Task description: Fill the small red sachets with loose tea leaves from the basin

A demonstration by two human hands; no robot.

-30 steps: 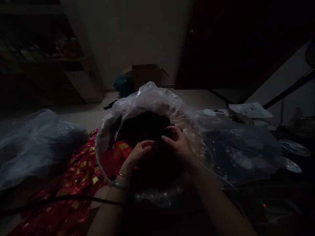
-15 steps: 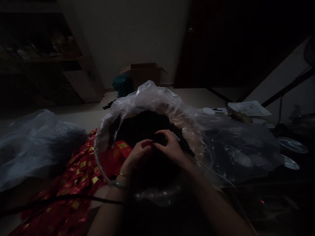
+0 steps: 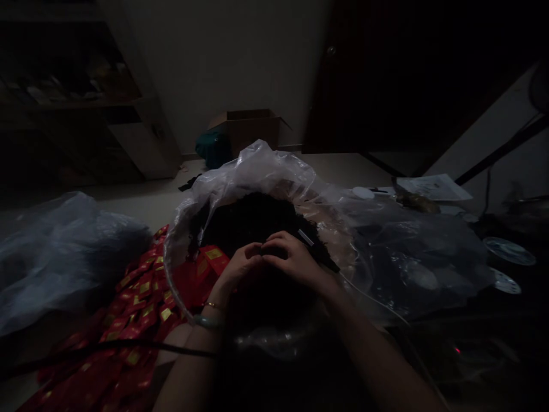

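Observation:
Over a basin lined with clear plastic [image 3: 261, 160], my left hand [image 3: 242, 264] and my right hand [image 3: 291, 257] meet at the fingertips. The fingers of both are curled and pinched together. Whatever they pinch is too dark and small to make out. Beneath and beyond them lies a heap of dark, loose, leaf-like shreds [image 3: 253, 214]. Red packets with gold labels [image 3: 214, 258] rest inside the rim, left of my left hand. A thin pale strip [image 3: 306, 237] lies on the dark shreds, just past my right hand.
Many more red packets [image 3: 146, 286] are heaped left of the basin, beside a large clear plastic bag [image 3: 77, 252]. Another plastic bag [image 3: 420, 269] lies at right, near patterned dishes [image 3: 510, 252]. An open cardboard box [image 3: 253, 129] stands by the wall. A dark cord [image 3: 107, 345] crosses the lower left.
My right hand has shifted slightly left, its fingers closing toward my left fingertips. The gap between its thumb and forefinger is narrower. The pale strip now shows clear of the hand.

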